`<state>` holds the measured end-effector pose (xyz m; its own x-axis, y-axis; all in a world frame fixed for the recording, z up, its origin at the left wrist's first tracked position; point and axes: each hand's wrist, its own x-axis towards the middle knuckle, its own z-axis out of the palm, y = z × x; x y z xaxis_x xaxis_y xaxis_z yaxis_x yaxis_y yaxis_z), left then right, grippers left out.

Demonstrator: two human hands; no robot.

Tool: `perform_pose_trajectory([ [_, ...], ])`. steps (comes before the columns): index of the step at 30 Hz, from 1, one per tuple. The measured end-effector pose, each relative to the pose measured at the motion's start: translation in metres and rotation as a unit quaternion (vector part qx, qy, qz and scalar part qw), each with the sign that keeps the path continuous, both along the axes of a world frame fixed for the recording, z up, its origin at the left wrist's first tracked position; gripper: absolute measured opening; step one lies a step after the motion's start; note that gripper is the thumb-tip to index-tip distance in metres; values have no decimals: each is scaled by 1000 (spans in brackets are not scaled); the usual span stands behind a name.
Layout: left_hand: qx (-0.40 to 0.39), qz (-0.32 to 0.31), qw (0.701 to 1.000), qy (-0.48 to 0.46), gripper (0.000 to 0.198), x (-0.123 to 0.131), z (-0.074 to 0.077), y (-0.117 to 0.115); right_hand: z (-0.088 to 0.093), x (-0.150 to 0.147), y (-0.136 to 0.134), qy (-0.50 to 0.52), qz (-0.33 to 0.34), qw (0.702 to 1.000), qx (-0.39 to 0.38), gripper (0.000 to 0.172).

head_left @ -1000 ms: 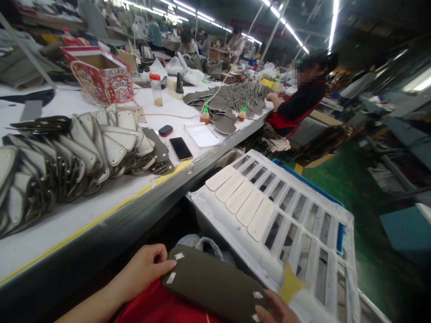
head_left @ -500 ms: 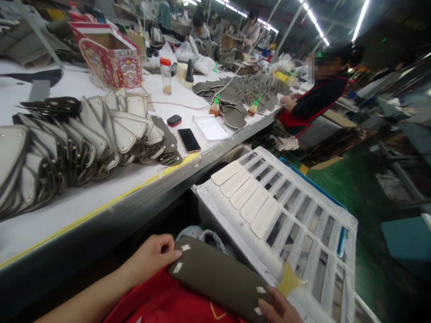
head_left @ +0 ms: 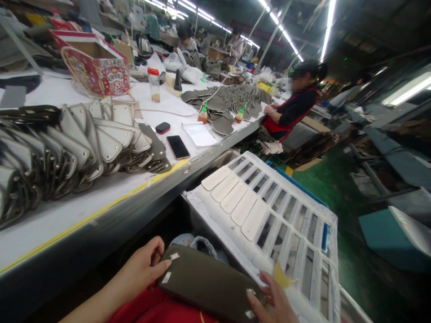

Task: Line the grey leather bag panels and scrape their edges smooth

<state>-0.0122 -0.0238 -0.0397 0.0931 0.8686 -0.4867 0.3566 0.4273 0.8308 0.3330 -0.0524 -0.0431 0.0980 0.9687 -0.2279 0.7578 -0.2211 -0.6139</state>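
A long olive-green leather panel point(head_left: 208, 282) with small white tape tabs at its ends lies across my lap, over red cloth. My left hand point(head_left: 143, 269) pinches its left end, fingers closed on the edge. At the other end my right hand point(head_left: 274, 303) holds the panel's right end, fingers partly spread. Just past my right hand stands a white slotted rack point(head_left: 303, 242) with several cream oblong pieces point(head_left: 235, 199) laid in a row on its near-left slots.
A white worktable point(head_left: 101, 202) with a yellow-taped edge carries rows of grey leather pieces point(head_left: 67, 143), a phone point(head_left: 177, 146), a notepad, glue bottles and a red printed box point(head_left: 94, 67). A person in a red apron point(head_left: 289, 107) works further along. Green floor lies to the right.
The view shifted slightly. My right hand slid up along the panel's right end toward the rack; my left hand kept its hold.
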Motion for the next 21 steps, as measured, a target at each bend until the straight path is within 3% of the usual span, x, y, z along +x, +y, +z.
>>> perform_pose_trajectory([
  [2, 36, -30, 999, 24, 22, -3, 4, 3, 10, -26, 6, -78, 129, 987, 65, 63],
  [5, 72, -94, 992, 41, 34, -9, 12, 10, 20, -84, 18, -82, 325, 935, 119, 87],
  [7, 51, -116, 992, 14, 37, -11, 17, 15, 20, -121, 28, -64, 393, 909, 120, 96],
  [12, -18, -114, 991, -69, 43, -12, 15, 17, 14, -171, 42, -66, 367, 922, 105, 87],
  [16, -47, -92, 986, -131, 44, -14, 5, 16, 18, -176, 45, -57, 343, 933, 90, 65],
  [21, -46, -91, 982, -157, 42, -18, -5, 17, 21, -178, 49, -53, 338, 936, 83, 57],
])
